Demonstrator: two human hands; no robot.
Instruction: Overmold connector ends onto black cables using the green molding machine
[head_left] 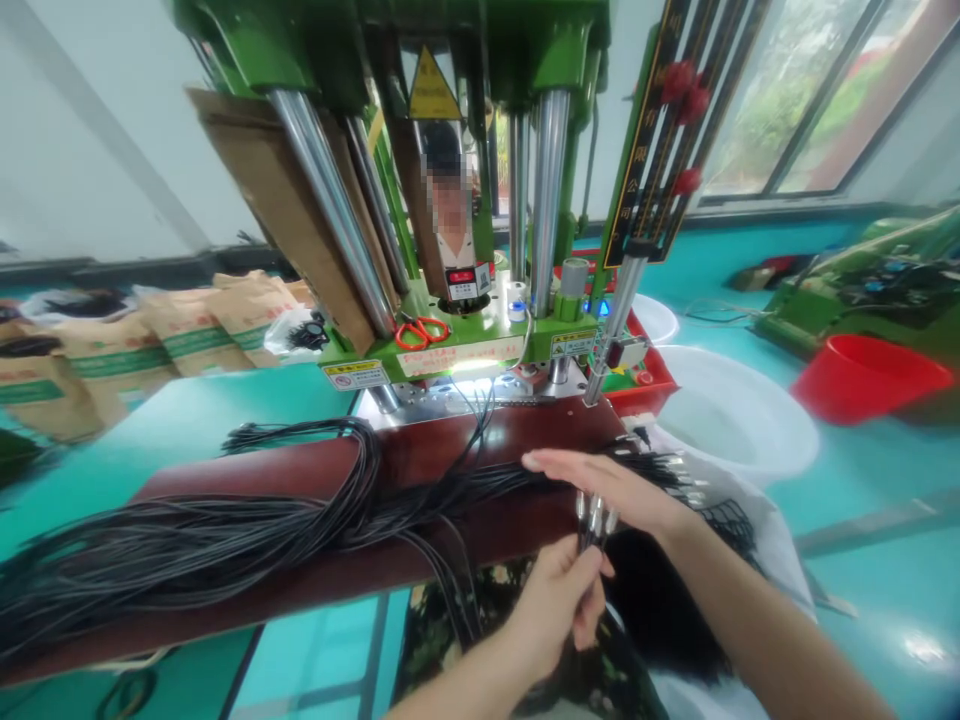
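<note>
Left hand (559, 600) curled, fingers pinching a small bunch of metal-tipped cable ends (595, 515) just below the red-brown bench edge (300, 590). Right hand (600, 485) flat above, fingers pressed together, touching the black cables (225, 540).

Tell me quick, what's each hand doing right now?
Left hand: closed around a few cable ends.
Right hand: open, flat, touching the black cables.
</note>
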